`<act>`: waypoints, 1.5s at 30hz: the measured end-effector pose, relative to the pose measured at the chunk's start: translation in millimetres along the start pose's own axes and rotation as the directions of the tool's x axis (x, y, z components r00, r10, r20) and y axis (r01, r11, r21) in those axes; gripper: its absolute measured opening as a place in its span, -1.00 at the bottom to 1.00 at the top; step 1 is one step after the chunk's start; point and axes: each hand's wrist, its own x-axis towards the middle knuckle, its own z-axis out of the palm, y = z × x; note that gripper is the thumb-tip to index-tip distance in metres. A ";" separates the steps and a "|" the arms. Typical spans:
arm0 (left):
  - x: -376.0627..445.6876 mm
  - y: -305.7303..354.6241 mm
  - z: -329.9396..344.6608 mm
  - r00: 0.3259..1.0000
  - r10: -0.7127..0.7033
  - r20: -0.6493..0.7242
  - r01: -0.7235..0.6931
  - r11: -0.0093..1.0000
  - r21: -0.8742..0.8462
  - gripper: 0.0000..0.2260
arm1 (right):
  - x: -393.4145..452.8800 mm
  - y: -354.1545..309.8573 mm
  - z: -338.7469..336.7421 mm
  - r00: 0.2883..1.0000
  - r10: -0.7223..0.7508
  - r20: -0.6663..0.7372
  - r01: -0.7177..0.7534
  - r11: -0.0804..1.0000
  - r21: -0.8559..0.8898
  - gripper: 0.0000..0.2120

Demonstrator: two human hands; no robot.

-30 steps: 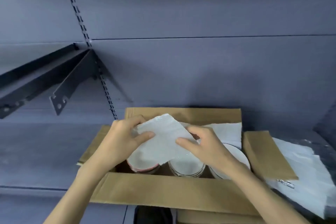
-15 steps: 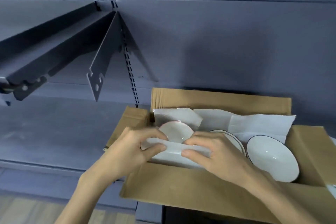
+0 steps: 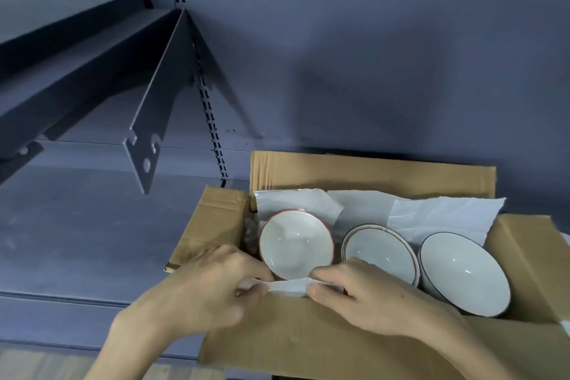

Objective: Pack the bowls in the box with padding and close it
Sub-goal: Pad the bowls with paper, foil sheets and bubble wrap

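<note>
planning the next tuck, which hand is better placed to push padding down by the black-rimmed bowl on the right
The right hand, probably. It pinches the padding sheet at the box front wall, right beside the middle bowl and nearer the black-rimmed bowl. The left hand holds the sheet's other end by the red-rimmed bowl.

Three bowls sit in a row inside the cardboard box (image 3: 354, 345): left bowl (image 3: 296, 245), middle bowl (image 3: 380, 251), right bowl (image 3: 462, 273). Padding sheets (image 3: 431, 216) stand behind them. A shelf bracket (image 3: 154, 120) hangs to the box's left.
</note>
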 end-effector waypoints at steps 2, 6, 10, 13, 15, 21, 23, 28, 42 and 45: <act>1.9 1.4 3.3 0.999 -0.009 -0.045 0.011 0.999 0.038 -0.85 | 0.0 0.3 -0.4 1.000 0.014 -0.018 -0.014 1.000 0.016 -0.62; -2.3 7.7 3.1 0.991 -0.033 -0.128 0.032 0.999 -0.016 -0.58 | -7.0 0.8 -5.1 0.992 0.034 -0.125 -0.016 0.990 0.142 -0.57; -0.5 18.8 -6.9 0.967 0.024 -0.254 -0.051 0.994 -0.097 -0.52 | -18.6 6.4 -16.3 0.977 0.040 -0.210 0.015 0.966 0.257 -0.39; 9.8 35.0 -14.3 0.928 0.051 -0.370 -0.089 0.992 -0.088 -0.57 | -28.0 14.8 -28.0 0.954 0.072 -0.292 0.021 0.952 0.304 -0.46; 21.4 49.2 -18.6 0.900 0.077 -0.429 -0.127 0.988 -0.089 -0.66 | -35.9 21.7 -35.2 0.929 0.123 -0.350 0.018 0.927 0.374 -0.51; 86.7 107.0 -21.4 0.861 0.185 -0.474 -0.240 0.969 -0.057 -0.78 | -81.3 60.7 -57.9 0.789 0.237 -0.567 0.028 0.908 0.418 -0.82; 115.1 135.0 -13.9 0.864 0.243 -0.441 -0.311 0.946 -0.090 -0.79 | -107.2 81.3 -65.9 0.707 0.309 -0.636 0.016 0.892 0.451 -0.85; 193.1 215.6 27.5 0.893 0.311 -0.327 -0.401 0.878 -0.262 -0.83 | -183.6 146.4 -75.0 0.478 0.473 -0.740 -0.032 0.851 0.524 -0.79; 368.7 351.2 122.9 0.997 0.064 -0.050 -0.074 0.967 -0.243 -0.60 | -281.3 273.1 -44.9 0.079 0.853 -0.516 -0.618 0.448 0.647 -0.64; 376.7 358.0 135.3 0.991 -0.126 0.045 0.127 0.991 -0.030 -0.48 | -269.0 276.6 -45.3 0.060 0.874 -0.483 -0.611 0.415 0.675 -0.56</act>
